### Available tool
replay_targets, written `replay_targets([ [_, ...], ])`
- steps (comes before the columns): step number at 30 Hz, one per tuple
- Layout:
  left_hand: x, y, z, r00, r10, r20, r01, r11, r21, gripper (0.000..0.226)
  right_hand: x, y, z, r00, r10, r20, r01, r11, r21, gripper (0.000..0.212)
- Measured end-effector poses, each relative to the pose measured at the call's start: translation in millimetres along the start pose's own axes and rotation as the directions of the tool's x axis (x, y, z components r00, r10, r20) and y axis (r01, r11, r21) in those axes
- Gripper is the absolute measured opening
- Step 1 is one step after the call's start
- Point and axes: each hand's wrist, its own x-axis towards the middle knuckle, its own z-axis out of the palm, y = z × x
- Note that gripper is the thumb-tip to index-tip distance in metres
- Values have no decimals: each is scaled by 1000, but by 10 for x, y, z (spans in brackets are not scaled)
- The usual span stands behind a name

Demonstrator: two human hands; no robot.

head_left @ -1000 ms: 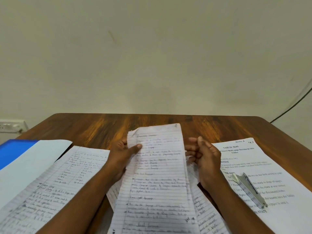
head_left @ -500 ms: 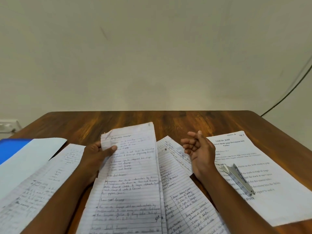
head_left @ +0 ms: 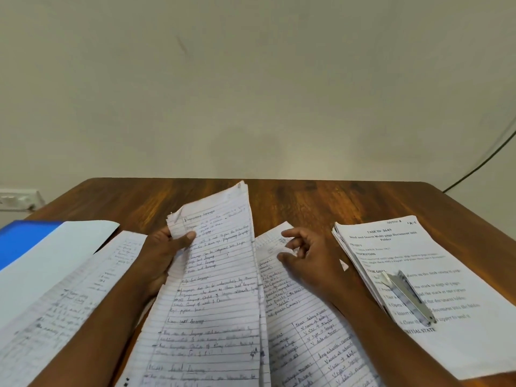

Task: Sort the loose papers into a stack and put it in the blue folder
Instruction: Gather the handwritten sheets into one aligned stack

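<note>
My left hand grips a few handwritten lined sheets near their upper left corner, thumb on top, and holds them tilted up off the table. My right hand reaches onto another lined sheet lying to the right, its thumb and fingers curled at that sheet's top edge. One more handwritten sheet lies flat at the left. The blue folder sits at the far left edge, mostly covered by a blank white sheet.
A stack of printed pages lies at the right with a metal stapler on top. The wooden table ends at a pale wall. A wall socket is at the left and a dark cable runs down at the right.
My left hand carried the held sheets to the left, which uncovered the lined sheet beneath. My right hand let go of them and came down onto that uncovered sheet's top edge.
</note>
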Motion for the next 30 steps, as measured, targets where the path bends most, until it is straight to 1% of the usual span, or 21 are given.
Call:
replay_targets([
  [2,13,-3,-38,1000,-12,18,13,998,-55,44,-41,-54,-5,999,-49,0,49,993,-112,45],
  [4,28,-16,-57,999,-19,32,22,997,-79,45,-93,-87,-2,983,-176,49,182,944,-274,46],
  [6,39,-19,-59,998,-31,45,35,996,-82,43,-131,-99,23,946,-291,139,323,866,-383,46],
  [7,34,-9,-51,998,-38,47,42,995,-87,43,-137,-98,39,930,-327,170,368,835,-408,46],
  [9,24,6,-25,998,-37,49,41,995,-91,42,-138,-99,55,911,-365,193,413,804,-428,45],
  [14,-18,43,29,998,-27,51,33,993,-114,36,-142,-126,61,900,-388,196,434,771,-466,37],
  [16,-24,52,31,997,-45,65,54,988,-144,37,-136,-137,62,906,-391,164,419,768,-483,26],
  [17,-26,61,32,996,-56,64,66,985,-159,38,-125,-134,47,915,-385,125,394,779,-487,21],
  [18,-30,70,25,996,-66,60,76,982,-172,39,-106,-128,18,931,-360,65,345,808,-477,17],
  [20,-47,100,38,994,-89,63,100,976,-194,42,-59,-111,-89,963,-255,-91,196,888,-417,11],
  [21,-64,118,47,993,-98,67,110,974,-199,43,-23,-90,-149,960,-208,-185,124,914,-387,8],
  [22,-72,128,58,992,-106,69,118,972,-203,42,17,-66,-216,942,-173,-287,59,929,-366,7],
  [23,-86,142,69,992,-111,68,123,970,-210,39,50,-54,-276,917,-145,-372,4,935,-354,6],
  [24,-96,150,73,991,-115,61,126,968,-216,33,76,-56,-335,896,-119,-428,-43,935,-351,7],
  [26,-115,169,94,991,-120,53,129,966,-224,27,86,-95,-453,878,-106,-466,-103,910,-401,7],
  [28,-126,174,105,991,-120,54,129,969,-211,26,83,-125,-564,872,-149,-466,-139,837,-529,10],
  [30,-137,177,113,991,-120,65,131,970,-202,25,86,-147,-672,864,-168,-474,-187,768,-613,4],
])
